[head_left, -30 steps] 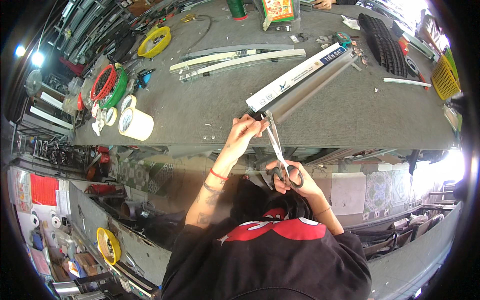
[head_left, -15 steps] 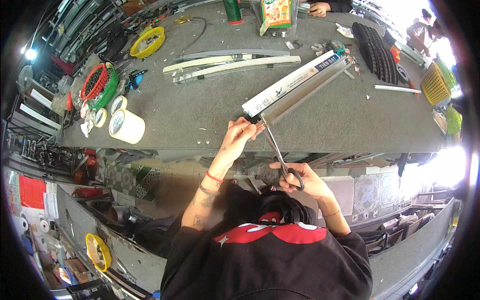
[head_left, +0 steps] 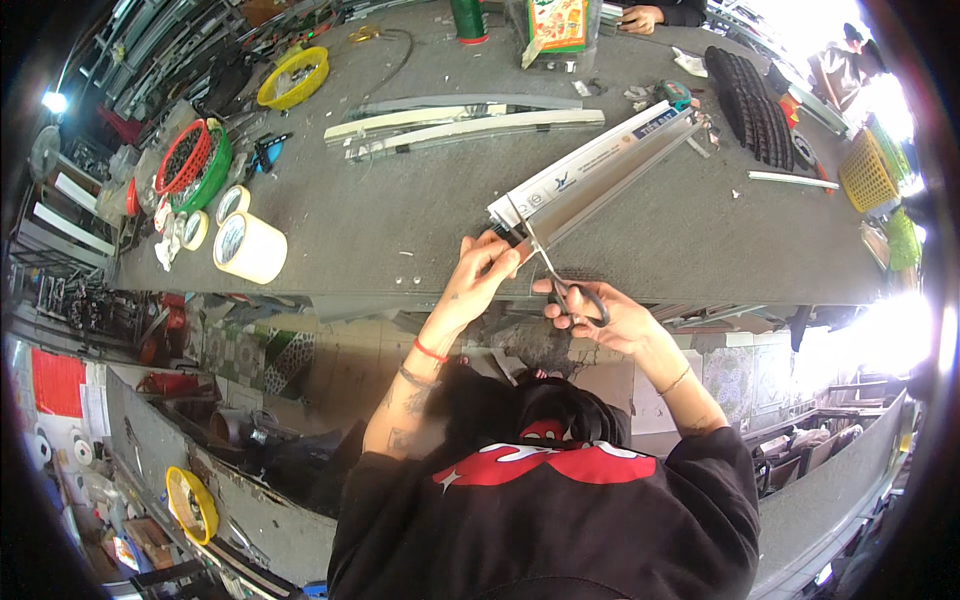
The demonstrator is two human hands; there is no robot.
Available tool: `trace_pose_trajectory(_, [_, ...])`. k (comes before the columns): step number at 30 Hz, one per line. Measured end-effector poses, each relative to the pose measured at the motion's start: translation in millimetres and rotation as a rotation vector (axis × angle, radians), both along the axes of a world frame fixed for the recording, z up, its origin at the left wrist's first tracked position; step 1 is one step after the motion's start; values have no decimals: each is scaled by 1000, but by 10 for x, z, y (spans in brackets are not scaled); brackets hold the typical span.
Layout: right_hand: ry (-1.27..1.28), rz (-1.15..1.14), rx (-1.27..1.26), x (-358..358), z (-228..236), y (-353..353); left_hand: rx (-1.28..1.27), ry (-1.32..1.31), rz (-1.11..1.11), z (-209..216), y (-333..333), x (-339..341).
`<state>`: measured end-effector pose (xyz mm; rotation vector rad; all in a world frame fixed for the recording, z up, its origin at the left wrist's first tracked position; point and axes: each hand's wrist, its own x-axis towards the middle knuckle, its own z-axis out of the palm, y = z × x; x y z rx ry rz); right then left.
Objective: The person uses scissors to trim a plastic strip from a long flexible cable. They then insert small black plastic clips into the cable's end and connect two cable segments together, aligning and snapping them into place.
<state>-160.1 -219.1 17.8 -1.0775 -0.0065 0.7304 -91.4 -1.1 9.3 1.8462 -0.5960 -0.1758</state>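
A long metal profile [head_left: 625,168] with a white printed film lies slantwise on the grey worktable [head_left: 400,225], its near end close to the front edge. My left hand [head_left: 478,280] is closed at that end, thumb and fingers pinched together. Whatever lies between its fingertips is too small to make out. In my right hand [head_left: 622,325] are dark-handled scissors [head_left: 546,258], with fingers through the loops. Their blades are spread and reach over the near end of the profile, just right of my left fingertips.
Beyond lie several pale strips [head_left: 480,127]. To the left are tape rolls [head_left: 252,250], a green basket [head_left: 207,180], a red basket [head_left: 182,165] and a yellow basket [head_left: 293,80]. Dark ribbed strips [head_left: 750,105] lie far right. Another person's hand [head_left: 641,19] rests at the far edge.
My right hand has moved forward with the scissors, and the blades have spread apart over the profile's end. My left hand stays at about the same spot.
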Motion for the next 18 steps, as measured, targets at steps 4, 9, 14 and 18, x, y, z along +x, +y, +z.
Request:
trace_pose_trajectory(4, [13, -17, -31, 10, 45, 21, -24, -48, -32, 7, 6, 18])
trace_pose_trajectory(9, [-101, -98, -109, -30, 58, 126, -5, -11, -23, 25, 23, 34])
trace_pose_trajectory(14, [-215, -67, -381, -74, 46, 146, 6, -16, -29, 15, 20, 24])
trace_pose_trajectory(18, [-163, -65, -313, -50, 65, 160, 81, -86, -28, 9, 6, -7])
